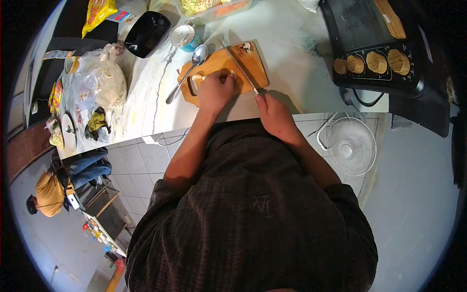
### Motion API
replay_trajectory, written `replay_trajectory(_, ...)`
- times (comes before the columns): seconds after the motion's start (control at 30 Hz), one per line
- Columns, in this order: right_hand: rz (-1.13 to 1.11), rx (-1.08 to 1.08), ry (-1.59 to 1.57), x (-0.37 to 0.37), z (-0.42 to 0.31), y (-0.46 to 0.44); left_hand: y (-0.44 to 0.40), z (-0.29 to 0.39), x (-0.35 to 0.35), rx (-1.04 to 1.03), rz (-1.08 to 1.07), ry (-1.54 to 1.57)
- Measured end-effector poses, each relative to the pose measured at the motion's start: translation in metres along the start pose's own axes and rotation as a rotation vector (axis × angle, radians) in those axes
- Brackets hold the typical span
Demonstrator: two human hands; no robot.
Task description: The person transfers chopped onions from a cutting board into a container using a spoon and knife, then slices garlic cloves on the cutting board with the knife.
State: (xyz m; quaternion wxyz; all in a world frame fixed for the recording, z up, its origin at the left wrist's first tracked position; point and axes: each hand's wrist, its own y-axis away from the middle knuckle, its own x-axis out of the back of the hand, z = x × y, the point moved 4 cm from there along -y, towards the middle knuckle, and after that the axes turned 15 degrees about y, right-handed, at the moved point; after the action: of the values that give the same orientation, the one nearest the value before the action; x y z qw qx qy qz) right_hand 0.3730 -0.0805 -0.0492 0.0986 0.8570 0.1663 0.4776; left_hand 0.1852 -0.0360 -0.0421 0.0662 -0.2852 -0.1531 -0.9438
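Note:
A wooden cutting board (258,65) lies near the counter's front edge. My left hand (216,92) is closed on the board, its fingertips pinching a small pale piece that looks like a garlic clove (233,74). Another pale piece (197,77) lies just left of those fingers. My right hand (275,116) is wrapped round the handle of a knife (241,65), whose blade slants across the board to the right of my left hand. A metal spoon (198,56) rests over the board's left edge. Peel scraps (247,47) sit at the board's far right corner.
Behind the board stand a white and blue cup (184,38), a black bowl (147,34) and a container of shredded vegetables (209,12). Plastic bags (107,85) lie left. A black cooking appliance (374,63) is right. Another person (51,192) is far left.

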Motion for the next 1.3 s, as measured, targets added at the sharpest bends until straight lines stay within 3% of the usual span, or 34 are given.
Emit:
replay_trajectory(0.23,-0.023,0.014,-0.012,-0.005,-0.008,0.002,-0.006,-0.013,-0.004,0.012,-0.024,0.102)
replay_trajectory(0.3,-0.001,0.027,0.008,-0.005,-0.009,0.002,-0.007,-0.015,-0.006,0.057,-0.082,0.272)
replay_trajectory(0.53,0.005,0.012,-0.043,-0.003,-0.015,0.006,-0.009,-0.010,-0.004,0.082,-0.079,0.212)
replay_trajectory(0.7,-0.003,0.013,-0.074,-0.004,-0.015,0.005,-0.012,-0.022,-0.009,0.120,-0.124,0.380)
replay_trajectory(1.3,-0.048,-0.017,-0.007,-0.004,-0.011,-0.002,-0.013,-0.022,-0.012,0.068,-0.163,0.432)
